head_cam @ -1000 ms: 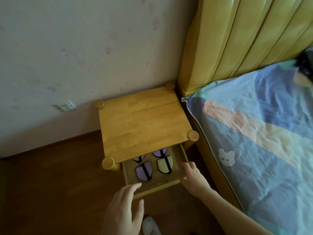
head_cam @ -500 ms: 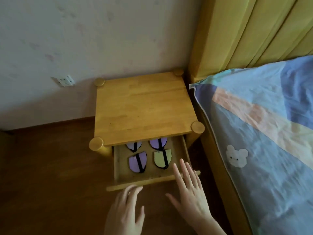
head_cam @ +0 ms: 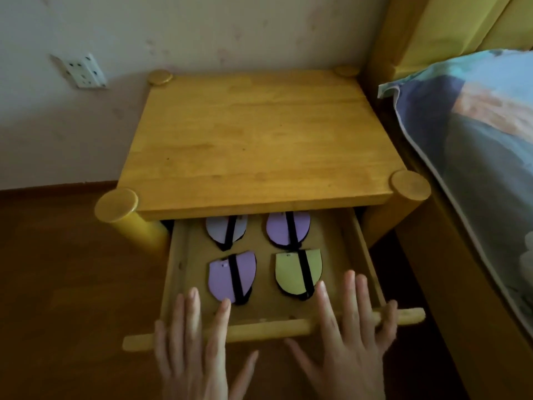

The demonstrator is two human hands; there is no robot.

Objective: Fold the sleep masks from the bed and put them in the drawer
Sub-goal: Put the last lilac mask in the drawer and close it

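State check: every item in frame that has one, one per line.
Drawer: pulled partly out, open.
Lilac mask: folded, back left of drawer, partly under the tabletop.
Back purple mask: folded, back right, partly under the tabletop.
Front purple mask: folded, front left.
Yellow mask: folded, front right.
Left hand: open, fingers spread over the drawer front.
Right hand: open, fingers spread over the drawer front.
Nightstand: top bare.

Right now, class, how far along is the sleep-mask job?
Done: four folded masks lie in the open drawer, among them a yellow mask. In hand: left hand and right hand spread at the drawer front, holding nothing. Left: probably closing it.
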